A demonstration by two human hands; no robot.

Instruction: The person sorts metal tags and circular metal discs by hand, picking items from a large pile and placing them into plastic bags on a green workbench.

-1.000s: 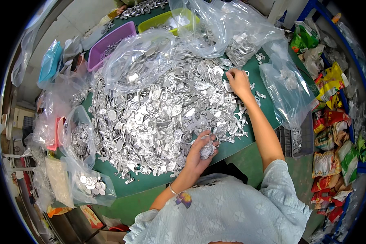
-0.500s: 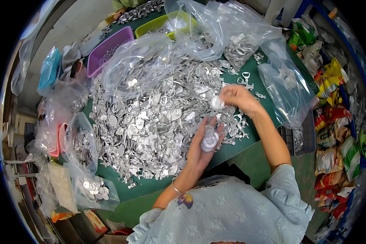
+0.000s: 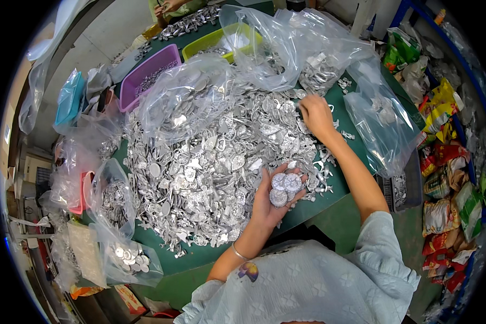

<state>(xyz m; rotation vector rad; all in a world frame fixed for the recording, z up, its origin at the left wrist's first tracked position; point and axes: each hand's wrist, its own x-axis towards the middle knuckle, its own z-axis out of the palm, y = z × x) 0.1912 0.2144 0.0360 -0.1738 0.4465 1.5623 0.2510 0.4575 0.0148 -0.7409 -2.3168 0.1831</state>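
Left hand (image 3: 272,200) cups a few round silver discs (image 3: 284,186) near the surface's (image 3: 356,116) front edge — right hand (image 3: 314,114) picks into the big pile of metal pieces (image 3: 210,162), mostly unsorted.

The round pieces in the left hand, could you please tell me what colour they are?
The round pieces held in the left hand are shiny silver, as the head view shows.
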